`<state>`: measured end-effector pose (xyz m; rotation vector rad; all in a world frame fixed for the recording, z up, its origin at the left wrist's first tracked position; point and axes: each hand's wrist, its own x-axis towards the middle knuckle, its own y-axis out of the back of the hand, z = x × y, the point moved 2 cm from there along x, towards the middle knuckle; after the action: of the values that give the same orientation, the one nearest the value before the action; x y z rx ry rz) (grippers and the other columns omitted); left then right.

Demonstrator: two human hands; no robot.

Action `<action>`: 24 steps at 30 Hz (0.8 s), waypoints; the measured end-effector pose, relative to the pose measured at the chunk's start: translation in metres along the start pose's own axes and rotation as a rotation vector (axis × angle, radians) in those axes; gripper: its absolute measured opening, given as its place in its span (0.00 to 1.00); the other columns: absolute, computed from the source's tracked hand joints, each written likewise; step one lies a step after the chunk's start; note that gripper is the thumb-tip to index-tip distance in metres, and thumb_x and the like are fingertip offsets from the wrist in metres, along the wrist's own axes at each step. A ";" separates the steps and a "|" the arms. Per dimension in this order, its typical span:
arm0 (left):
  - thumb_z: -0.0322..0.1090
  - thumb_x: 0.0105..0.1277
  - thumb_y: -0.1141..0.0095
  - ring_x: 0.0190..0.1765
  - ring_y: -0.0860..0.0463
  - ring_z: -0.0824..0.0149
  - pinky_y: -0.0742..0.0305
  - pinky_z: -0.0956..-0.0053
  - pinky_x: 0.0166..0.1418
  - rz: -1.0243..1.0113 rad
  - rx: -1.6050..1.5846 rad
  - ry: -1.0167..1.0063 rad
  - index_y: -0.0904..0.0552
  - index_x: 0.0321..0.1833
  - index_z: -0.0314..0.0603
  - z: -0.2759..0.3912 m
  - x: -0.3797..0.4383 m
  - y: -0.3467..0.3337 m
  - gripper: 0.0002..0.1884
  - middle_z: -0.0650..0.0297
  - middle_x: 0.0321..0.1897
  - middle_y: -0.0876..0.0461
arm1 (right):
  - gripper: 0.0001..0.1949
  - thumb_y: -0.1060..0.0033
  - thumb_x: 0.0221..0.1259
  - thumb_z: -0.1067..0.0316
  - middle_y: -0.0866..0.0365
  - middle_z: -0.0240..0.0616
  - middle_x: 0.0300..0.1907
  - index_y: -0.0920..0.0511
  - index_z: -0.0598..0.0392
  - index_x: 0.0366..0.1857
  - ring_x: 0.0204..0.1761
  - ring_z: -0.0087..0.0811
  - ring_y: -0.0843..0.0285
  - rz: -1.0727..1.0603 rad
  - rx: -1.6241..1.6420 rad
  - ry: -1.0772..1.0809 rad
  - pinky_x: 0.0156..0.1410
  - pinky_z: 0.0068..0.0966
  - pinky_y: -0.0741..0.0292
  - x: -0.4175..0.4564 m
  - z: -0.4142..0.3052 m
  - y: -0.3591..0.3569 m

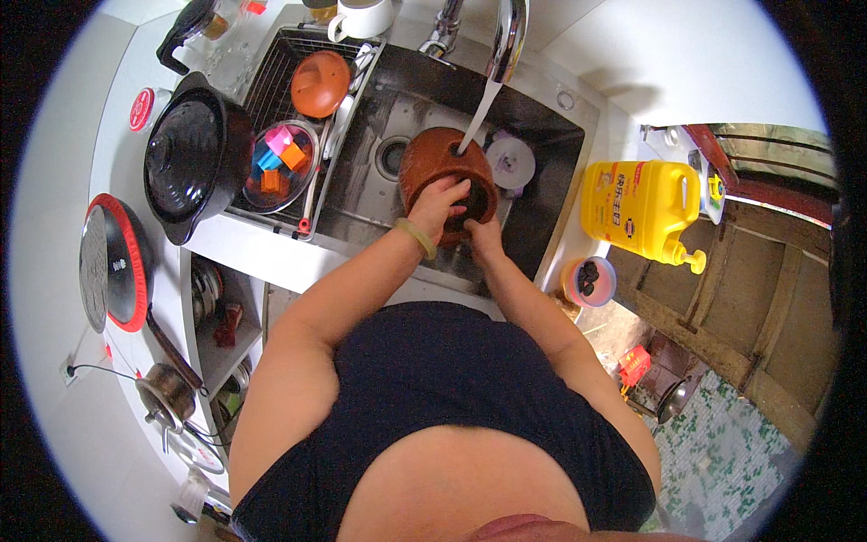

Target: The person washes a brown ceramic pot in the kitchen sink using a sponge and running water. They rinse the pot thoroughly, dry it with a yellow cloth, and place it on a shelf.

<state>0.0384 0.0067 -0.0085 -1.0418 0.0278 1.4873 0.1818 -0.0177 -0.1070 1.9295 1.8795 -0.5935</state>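
Note:
A brown clay pot [433,152] lies tilted in the dark sink [359,217], its mouth turned towards me. Water [479,115] runs from the chrome faucet [508,54] onto the pot's upper side, by a round dark hole. My left hand [437,206], with a pale bangle at the wrist, holds the pot at its rim, fingers reaching over the mouth. At the near right edge of the rim, my right hand [485,240] grips the pot; part of its fingers is hidden. Just right of the pot sits a small white dish [511,164] in the sink.
Left of the sink, a wire rack [271,88] holds an orange-brown lid [320,85] and a clear lid or bowl with colourful blocks [278,159]. Beside it stands a black lidded pot [193,156]. A yellow pump jug [637,206] and a small tub [589,281] are at right.

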 end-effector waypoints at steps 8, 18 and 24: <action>0.45 0.61 0.43 0.46 0.24 0.69 0.32 0.71 0.50 0.047 -0.173 -0.021 0.24 0.47 0.43 -0.006 0.020 -0.010 0.17 0.66 0.42 0.21 | 0.33 0.47 0.42 0.81 0.33 0.38 0.56 0.39 0.55 0.60 0.57 0.38 0.33 -0.042 -0.024 0.039 0.61 0.31 0.33 -0.008 -0.007 -0.010; 0.41 0.60 0.40 0.41 0.22 0.68 0.29 0.71 0.46 0.121 -0.309 -0.020 0.22 0.45 0.42 -0.004 0.021 -0.019 0.15 0.66 0.37 0.20 | 0.38 0.33 0.42 0.69 0.34 0.39 0.59 0.41 0.55 0.61 0.61 0.36 0.36 -0.019 0.003 0.180 0.65 0.30 0.39 -0.035 -0.045 -0.034; 0.35 0.57 0.38 0.36 0.20 0.65 0.26 0.70 0.44 0.156 -0.303 -0.019 0.20 0.39 0.36 -0.013 0.032 -0.019 0.11 0.63 0.33 0.19 | 0.42 0.28 0.42 0.60 0.37 0.40 0.61 0.45 0.55 0.63 0.63 0.37 0.39 -0.080 -0.084 0.195 0.67 0.32 0.42 -0.035 -0.029 -0.034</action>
<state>0.0661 0.0288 -0.0249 -1.2920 -0.1365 1.6779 0.1484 -0.0296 -0.0629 1.9255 2.0735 -0.3538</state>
